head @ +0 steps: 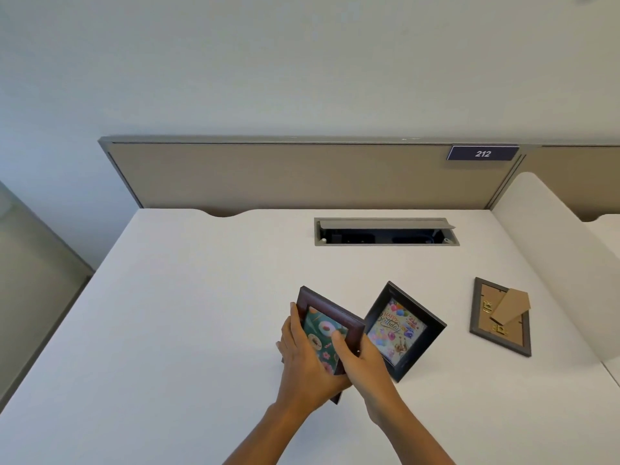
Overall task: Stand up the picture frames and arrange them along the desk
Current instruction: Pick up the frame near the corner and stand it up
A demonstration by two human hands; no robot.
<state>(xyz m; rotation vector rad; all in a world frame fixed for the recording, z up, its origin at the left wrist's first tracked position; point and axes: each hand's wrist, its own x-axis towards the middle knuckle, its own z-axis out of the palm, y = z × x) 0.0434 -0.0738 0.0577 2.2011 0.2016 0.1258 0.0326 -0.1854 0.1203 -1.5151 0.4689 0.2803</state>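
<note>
Honestly, both hands are gripping the dark-brown wooden picture frame mid-desk: left hand wrapping its left edge, right hand pinching the lower corner. I'd be swinging the back stand out fully before letting go, keeping clear of the black birthday frame.

A wide white desk with a smooth matte top is spreading across the scene. Set into its far right part, a grey rectangular cable hatch is sitting with its lid tipped open. On the right, a grey wooden picture frame is lying face down, its brown cardboard backing and folding stand showing upward. Near the middle, a black rectangular picture frame with a colourful birthday print is resting on the surface, turned at an angle; whether it is lying flat or leaning cannot be told.
</note>
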